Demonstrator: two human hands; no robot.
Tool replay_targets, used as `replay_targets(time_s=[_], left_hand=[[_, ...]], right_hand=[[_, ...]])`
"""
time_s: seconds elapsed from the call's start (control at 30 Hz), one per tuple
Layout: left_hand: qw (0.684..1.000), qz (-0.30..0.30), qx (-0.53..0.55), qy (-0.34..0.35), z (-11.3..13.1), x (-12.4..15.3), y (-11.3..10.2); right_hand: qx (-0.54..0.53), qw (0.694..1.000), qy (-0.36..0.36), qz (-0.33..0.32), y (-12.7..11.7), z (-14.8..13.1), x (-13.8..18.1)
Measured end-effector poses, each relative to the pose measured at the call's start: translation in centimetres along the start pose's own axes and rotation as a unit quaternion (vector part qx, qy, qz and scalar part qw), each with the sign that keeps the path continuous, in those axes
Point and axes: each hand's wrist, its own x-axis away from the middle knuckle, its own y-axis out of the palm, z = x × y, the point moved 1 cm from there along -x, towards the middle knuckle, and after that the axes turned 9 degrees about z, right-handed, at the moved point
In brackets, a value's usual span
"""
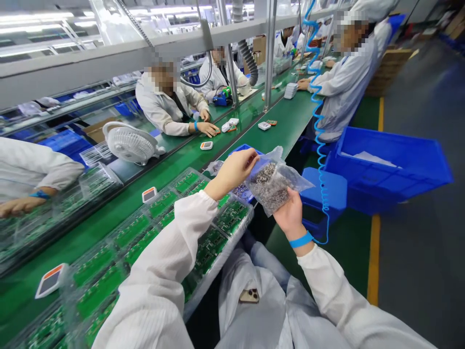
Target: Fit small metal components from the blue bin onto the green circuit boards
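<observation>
While left hand and right hand pinch the bag, one corner points right, long axis unclear. Bare surface spans upper centre, edge slanting.

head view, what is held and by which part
A clear bag of small parts: left hand at its upper left edge, right hand at its lower right edge.

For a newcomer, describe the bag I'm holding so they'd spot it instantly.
Along the green bench, find the tray of circuit boards. Beyond its far end, the left hand and right hand hold the clear bag. Tiny pieces show inside; unlike the blue bin behind, it's transparent.
</observation>
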Motion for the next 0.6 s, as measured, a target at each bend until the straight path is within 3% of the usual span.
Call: replay_targets(time_s=[0.23, 0.43, 0.6], left_hand=[[0.999, 0.000, -0.027, 0.027, 2.5, 1.0, -1.8], [0.998, 0.053, 0.000, 0.040, 4.8, 2.5, -4.4], [0.998, 0.053, 0.013, 0.019, 5.2, 4.0, -6.0]], right_hand=[[-0.005, 0.999, 0.052, -0.014, 0.6, 1.2, 1.8], [-0.013, 0.996, 0.061, -0.056, 1.5, 1.7, 3.0], [-0.016, 0.996, 0.065, -0.064, 1.9, 2.1, 3.8]])
